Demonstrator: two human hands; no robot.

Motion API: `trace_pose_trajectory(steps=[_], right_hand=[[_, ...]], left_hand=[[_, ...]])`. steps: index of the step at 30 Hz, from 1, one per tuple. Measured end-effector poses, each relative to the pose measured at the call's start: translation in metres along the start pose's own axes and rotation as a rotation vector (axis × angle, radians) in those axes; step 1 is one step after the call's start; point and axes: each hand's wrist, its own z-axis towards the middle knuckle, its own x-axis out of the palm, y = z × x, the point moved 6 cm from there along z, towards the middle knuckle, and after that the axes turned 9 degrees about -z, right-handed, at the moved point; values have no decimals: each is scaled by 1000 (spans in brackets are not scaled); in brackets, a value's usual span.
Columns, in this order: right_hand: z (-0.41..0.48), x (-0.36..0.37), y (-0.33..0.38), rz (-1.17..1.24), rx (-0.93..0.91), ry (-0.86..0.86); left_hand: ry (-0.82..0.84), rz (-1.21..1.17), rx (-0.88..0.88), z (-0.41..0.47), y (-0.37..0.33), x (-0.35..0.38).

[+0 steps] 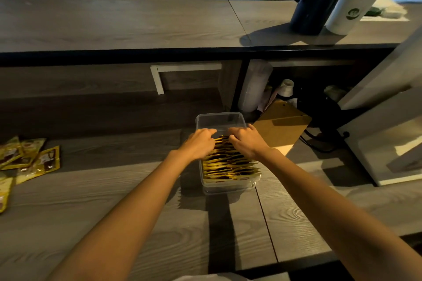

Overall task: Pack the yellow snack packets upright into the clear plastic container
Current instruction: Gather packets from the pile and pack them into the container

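**Container mostly filled, far end still open**

On the wooden table [91, 201], the clear plastic container [219, 118] sits at centre. A row of yellow snack packets [230, 166] stands upright in it from the near wall to past the middle, and the far end is bare. Loose packets [34, 159] lie well apart at the left edge, not yet packed. The left hand [201, 143] and right hand [246, 143] curl their fingers over the farthest packets' top edges, apparently gripping them.

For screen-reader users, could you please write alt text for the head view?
The left hand and right hand hold the tops of yellow snack packets standing upright in a clear plastic container on a grey wood counter. Its far end is unfilled; loose packets lie at far left.
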Motion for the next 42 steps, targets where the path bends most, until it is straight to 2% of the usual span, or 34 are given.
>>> trace_pose_trajectory(steps=[4,9,12,15,21,24,28,32,36,40,42], right_hand=[[-1,-13,29,-70,-29,-141],[-5,-19,110,-39,-173,-340],[0,-1,167,-20,-254,-280],[6,30,226,-15,-315,-145],[16,109,344,-61,-443,174],[21,137,394,-134,-508,263],[31,157,440,-231,-535,344],[54,170,464,-366,-527,348],[71,172,474,-383,-462,373],[80,176,469,-379,-420,416],[79,176,464,-432,-433,371]], left_hand=[[-205,-5,7,-13,4,-31],[-482,-3,-38,-56,30,-85],[-582,-46,-123,-91,72,-108],[-623,-50,-266,-125,129,-124],[-639,-34,-540,-193,248,-151],[-636,-50,-646,-216,303,-169],[-527,-37,-744,-235,355,-183],[-392,48,-727,-234,388,-190],[-256,77,-693,-225,404,-183],[-244,110,-634,-220,403,-179],[-255,126,-607,-218,399,-176]])
